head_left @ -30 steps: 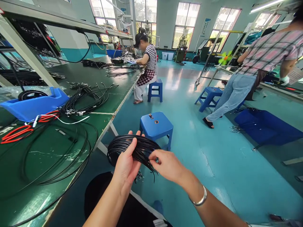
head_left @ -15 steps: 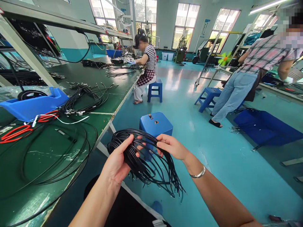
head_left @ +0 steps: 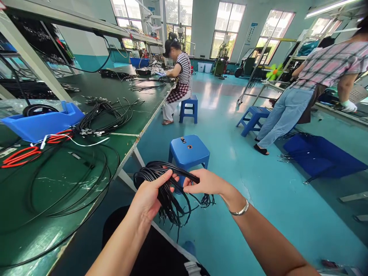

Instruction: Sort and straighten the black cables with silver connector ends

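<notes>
A coiled bundle of thin black cables [head_left: 168,201] hangs between my hands, above the floor beside the table. My left hand [head_left: 151,193] is wrapped round the bundle's left part, with the thumb lying across the top. The fingers of my right hand [head_left: 201,181] are closed on the right side of the loops, thumb below. Loose cable ends dangle under both hands. Part of the bundle is hidden behind my left hand and its fingers.
To the left, the green table [head_left: 132,153] holds a cable heap [head_left: 106,115], a blue bin [head_left: 43,122] and red-handled scissors [head_left: 21,157]. A blue stool [head_left: 189,149] stands just ahead. Two people [head_left: 182,69] work farther off; a dark blue crate [head_left: 324,155] lies right.
My right hand has moved slightly down and gripped more of the cables together. The ends that hung spread at the right are now drawn in and bunched lower.
</notes>
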Action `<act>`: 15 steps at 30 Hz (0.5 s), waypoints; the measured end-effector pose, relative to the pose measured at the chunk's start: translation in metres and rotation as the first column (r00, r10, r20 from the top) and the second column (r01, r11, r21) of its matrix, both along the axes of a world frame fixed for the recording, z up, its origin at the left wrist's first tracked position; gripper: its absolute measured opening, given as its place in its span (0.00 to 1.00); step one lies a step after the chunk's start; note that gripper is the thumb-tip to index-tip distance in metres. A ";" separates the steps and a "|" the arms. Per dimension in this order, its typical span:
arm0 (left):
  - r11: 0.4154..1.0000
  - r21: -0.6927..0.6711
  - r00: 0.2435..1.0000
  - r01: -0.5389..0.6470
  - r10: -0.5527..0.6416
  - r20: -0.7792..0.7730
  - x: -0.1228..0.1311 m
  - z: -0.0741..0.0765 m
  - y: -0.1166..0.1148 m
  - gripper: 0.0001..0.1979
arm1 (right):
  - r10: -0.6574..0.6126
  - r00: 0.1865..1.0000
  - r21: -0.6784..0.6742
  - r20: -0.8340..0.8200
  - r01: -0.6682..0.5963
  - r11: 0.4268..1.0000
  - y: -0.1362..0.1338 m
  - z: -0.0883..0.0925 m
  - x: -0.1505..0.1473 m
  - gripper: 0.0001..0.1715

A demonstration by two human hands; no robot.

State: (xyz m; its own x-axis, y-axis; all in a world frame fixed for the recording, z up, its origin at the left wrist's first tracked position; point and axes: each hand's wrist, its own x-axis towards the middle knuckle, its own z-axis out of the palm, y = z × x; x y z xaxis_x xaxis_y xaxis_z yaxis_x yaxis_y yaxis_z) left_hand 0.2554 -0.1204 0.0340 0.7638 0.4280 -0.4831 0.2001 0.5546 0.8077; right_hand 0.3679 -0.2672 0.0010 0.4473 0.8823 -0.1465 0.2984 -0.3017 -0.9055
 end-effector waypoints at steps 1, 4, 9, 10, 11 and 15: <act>1.000 -0.011 1.000 -0.013 0.013 0.003 0.000 0.001 -0.001 0.13 | 0.002 1.000 -0.008 0.028 -0.002 1.000 0.000 0.000 0.001 0.10; 1.000 -0.026 1.000 -0.005 0.005 -0.018 -0.001 0.002 0.001 0.11 | 0.130 0.987 -0.130 0.095 -0.117 0.985 0.000 0.003 0.008 0.06; 0.997 -0.062 0.999 -0.042 0.043 0.005 0.000 0.003 0.007 0.13 | 0.178 0.977 -0.100 0.116 -0.167 0.981 -0.001 0.010 0.018 0.12; 0.996 -0.080 0.999 -0.046 0.046 0.001 0.001 0.003 0.008 0.12 | 0.162 0.983 -0.069 0.089 -0.156 0.985 0.000 0.011 0.017 0.14; 0.994 -0.099 0.999 -0.038 0.038 -0.009 0.001 0.003 0.009 0.11 | 0.163 0.985 -0.056 0.063 -0.159 0.986 0.001 0.011 0.015 0.15; 0.985 -0.169 0.998 0.035 -0.025 0.063 0.002 0.002 0.008 0.10 | 0.226 0.967 -0.052 0.114 -0.221 0.974 0.007 0.009 0.009 0.14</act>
